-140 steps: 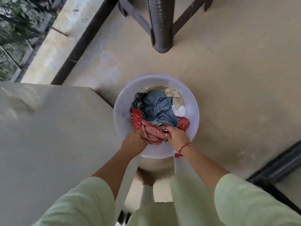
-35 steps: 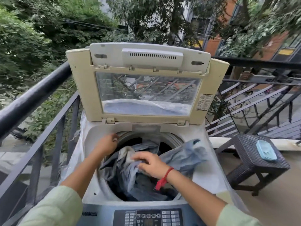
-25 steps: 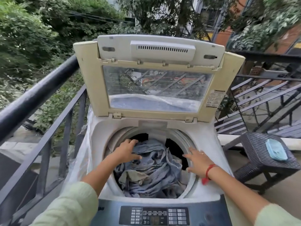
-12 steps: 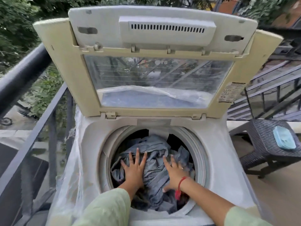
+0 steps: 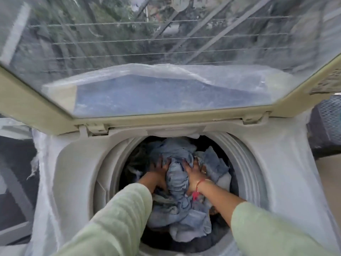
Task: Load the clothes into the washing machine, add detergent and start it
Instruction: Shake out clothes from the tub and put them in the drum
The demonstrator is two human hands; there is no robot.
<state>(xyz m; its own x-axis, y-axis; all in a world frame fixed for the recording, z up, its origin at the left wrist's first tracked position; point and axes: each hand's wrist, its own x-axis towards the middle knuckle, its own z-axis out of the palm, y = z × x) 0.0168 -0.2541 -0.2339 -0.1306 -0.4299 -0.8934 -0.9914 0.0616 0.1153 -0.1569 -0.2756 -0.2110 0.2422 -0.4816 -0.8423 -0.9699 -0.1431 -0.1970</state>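
Both hands were down in the drum (image 5: 113, 163), pressing on the load.
Washing machine (image 5: 73, 172) lid (image 5: 46, 109) stood open above. My left hand (image 5: 158, 168) lay flat on the clothes (image 5: 178, 182), fingers spread, gripping nothing. The bluish pile sat inside the drum, bunched between my hands. My right hand (image 5: 192, 171) was pressed flat too, fingers spread, red thread (image 5: 199, 184) at the wrist.
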